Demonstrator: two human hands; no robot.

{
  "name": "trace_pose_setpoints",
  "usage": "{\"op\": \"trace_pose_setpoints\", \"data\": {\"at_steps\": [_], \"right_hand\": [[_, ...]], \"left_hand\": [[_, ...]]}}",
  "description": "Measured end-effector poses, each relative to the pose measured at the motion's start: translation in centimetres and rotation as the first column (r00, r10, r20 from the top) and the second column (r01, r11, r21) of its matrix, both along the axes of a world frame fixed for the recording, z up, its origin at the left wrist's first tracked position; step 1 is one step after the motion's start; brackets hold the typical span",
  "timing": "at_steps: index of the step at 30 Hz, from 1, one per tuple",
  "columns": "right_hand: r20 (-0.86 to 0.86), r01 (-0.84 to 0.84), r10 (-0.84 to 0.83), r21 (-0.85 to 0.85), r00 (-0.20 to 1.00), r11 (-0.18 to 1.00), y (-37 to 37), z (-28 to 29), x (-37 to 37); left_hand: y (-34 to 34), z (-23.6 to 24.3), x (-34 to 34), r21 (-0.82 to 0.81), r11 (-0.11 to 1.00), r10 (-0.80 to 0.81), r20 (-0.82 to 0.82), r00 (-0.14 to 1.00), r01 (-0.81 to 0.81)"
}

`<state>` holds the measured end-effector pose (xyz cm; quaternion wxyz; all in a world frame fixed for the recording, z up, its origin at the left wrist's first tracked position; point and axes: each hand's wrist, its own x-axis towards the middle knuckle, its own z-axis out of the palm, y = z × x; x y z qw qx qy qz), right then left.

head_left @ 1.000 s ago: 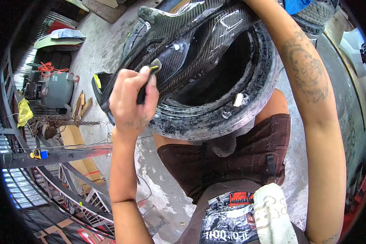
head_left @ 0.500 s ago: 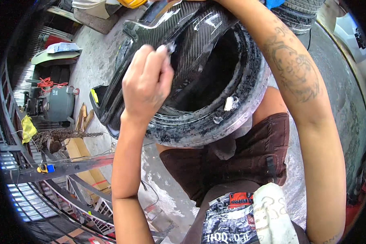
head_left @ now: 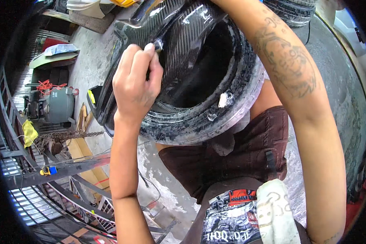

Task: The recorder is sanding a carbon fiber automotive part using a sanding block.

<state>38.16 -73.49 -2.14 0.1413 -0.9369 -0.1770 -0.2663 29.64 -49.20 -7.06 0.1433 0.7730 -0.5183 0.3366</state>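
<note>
A glossy black carbon-fibre panel (head_left: 175, 49) with a woven pattern lies across an upright-facing tyre (head_left: 199, 128) smeared with white dust. Low over the panel, my left hand (head_left: 138, 79) is closed in a pinch. A small pale, shiny bit shows at its fingertips, against the panel's ridge, too small to name. My tattooed right forearm reaches over the tyre's right side to the far edge of the picture; the hand itself is cut off there. One white lump (head_left: 225, 100) sticks to the tyre's near sidewall.
Stacked tyres (head_left: 290, 12) stand at the far right. To the left are a grey compressor tank (head_left: 59, 105) with a red hose, a rusty chain (head_left: 69, 136) and a metal rail (head_left: 69, 166) carrying a yellow and blue tape measure (head_left: 48, 170). Flattened cardboard (head_left: 85, 156) lies behind the rail.
The panel, tyre and both arms appear slightly further left and up in the picture. My left hand keeps its pinch at the ridge. My right hand has slipped out past the upper edge.
</note>
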Motion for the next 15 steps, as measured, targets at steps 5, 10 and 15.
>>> {"op": "trace_pose_setpoints", "data": {"at_steps": [5,10,15], "right_hand": [[-0.02,0.062,-0.062,-0.037,0.998,0.997,-0.2,-0.6,-0.3],[-0.052,0.011,-0.012,-0.025,0.999,1.0,-0.4,0.2,-1.0],[-0.047,0.026,-0.026,0.003,0.999,1.0,0.3,0.1,-0.2]], "left_hand": [[1.4,-1.0,0.0,-0.035,0.999,-0.006,-0.015,1.0,0.005],[1.3,-0.9,-0.4,-0.043,0.999,-0.001,-0.011,1.0,0.001],[-0.2,0.0,-0.3,0.012,0.999,0.046,-0.023,0.999,-0.046]]}}
